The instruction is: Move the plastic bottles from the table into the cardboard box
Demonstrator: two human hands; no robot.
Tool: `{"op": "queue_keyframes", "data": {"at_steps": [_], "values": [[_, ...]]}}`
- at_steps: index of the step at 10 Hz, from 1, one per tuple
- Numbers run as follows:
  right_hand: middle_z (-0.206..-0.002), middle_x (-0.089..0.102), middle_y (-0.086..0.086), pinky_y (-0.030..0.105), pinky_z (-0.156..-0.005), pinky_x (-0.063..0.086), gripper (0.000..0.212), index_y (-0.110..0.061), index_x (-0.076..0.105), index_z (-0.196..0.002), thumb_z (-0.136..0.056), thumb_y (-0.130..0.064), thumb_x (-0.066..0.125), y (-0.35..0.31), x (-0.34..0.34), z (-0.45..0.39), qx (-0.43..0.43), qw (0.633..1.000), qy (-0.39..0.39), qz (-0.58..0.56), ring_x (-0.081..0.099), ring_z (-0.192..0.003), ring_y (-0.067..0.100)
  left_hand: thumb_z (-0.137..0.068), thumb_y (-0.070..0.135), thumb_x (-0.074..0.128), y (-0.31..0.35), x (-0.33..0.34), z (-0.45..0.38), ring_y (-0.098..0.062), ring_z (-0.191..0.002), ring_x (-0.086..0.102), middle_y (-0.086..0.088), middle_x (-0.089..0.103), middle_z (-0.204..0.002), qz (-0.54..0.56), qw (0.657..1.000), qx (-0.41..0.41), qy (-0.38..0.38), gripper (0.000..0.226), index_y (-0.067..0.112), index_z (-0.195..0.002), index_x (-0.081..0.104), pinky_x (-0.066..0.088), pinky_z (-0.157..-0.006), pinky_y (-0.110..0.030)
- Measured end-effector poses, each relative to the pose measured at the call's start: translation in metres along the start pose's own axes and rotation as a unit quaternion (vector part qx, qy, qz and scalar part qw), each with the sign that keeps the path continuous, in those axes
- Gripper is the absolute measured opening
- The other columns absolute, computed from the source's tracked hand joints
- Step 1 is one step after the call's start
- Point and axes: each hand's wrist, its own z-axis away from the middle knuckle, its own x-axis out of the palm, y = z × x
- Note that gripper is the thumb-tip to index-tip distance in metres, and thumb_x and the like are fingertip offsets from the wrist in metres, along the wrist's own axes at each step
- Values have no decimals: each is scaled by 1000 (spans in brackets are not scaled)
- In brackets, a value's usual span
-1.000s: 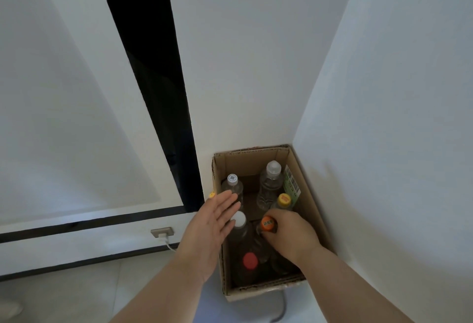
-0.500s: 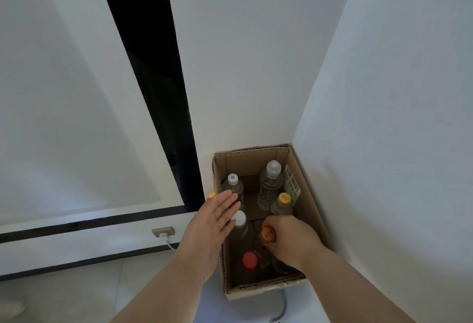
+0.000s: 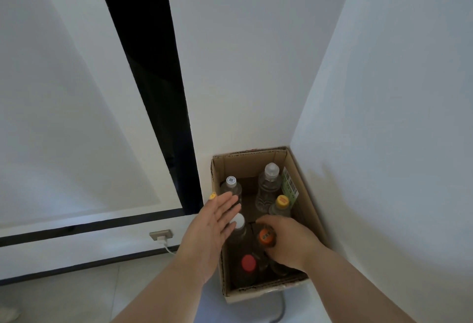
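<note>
Orange-capped bottle (image 3: pixel 266 237) gripped by right hand (image 3: pixel 289 243) fingers inside cardboard box (image 3: pixel 305 189)

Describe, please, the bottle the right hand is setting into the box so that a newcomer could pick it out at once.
Find the open cardboard box pushed into the corner where the two white walls meet. Among the upright bottles inside, look near the front right, where the right hand wraps around one. That orange-capped bottle is the only one with an orange cap; its neighbours wear a red cap, a white cap and a yellow cap.

Brown cardboard box (image 3: pixel 304 169) — orange cap (image 3: pixel 266 236), red cap (image 3: pixel 248 263).
</note>
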Motion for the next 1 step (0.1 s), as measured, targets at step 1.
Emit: {"op": "queue_keyframes", "data": {"at_steps": [1], "values": [[-134,60,-16,21,-89,50,59,-40,51,-137,-81,-28,68,-6,-11,6,-1,998,40,-57,57,-120,9,-96,48,39,3,-3,4,-11,-123,64,6,70,-132,8,1000,13,-6,47,25,-130,61,45,-102,-32]]}}
